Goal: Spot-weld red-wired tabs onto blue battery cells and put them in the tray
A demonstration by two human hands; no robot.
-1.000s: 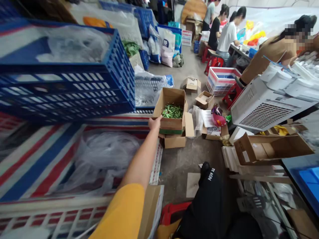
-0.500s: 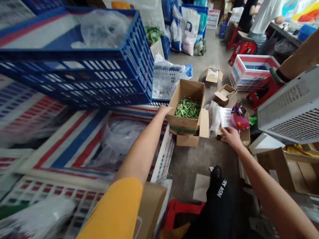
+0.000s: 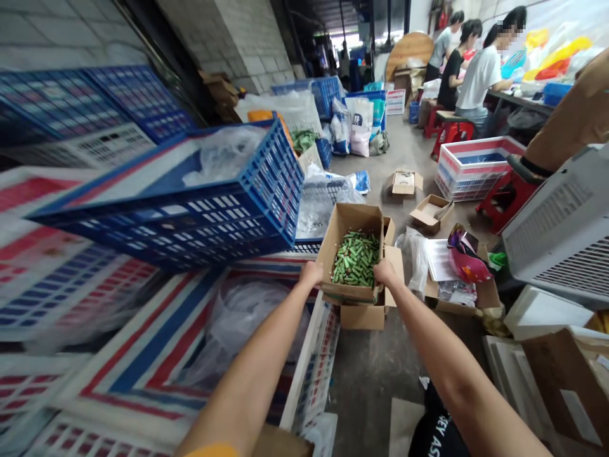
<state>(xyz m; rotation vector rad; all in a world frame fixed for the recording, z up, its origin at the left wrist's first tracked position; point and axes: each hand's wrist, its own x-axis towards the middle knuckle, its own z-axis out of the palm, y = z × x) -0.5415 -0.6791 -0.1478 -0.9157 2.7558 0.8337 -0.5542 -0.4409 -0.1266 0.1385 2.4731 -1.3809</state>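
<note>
A cardboard box (image 3: 349,294) stands open in the middle of the view, tilted a little, with many small green cylinder-shaped pieces (image 3: 356,259) inside. My left hand (image 3: 311,274) is closed on its left side. On the right side, my right hand (image 3: 383,272) grips the same box by its edge. The fingers of both hands are partly hidden by the cardboard. Beneath it is another cardboard box (image 3: 362,318), of which the front and some flaps show.
Left of me are a large blue crate (image 3: 204,222) and a striped crate (image 3: 157,330) with clear plastic. To the right, a carton (image 3: 490,298) holds a pink item (image 3: 469,263). Small boxes (image 3: 431,212) lie on the floor. Several people (image 3: 476,82) sit at a table behind.
My right hand has moved left from the carton on the right onto the box of green pieces. My left hand stays on that box. The camera has tilted up.
</note>
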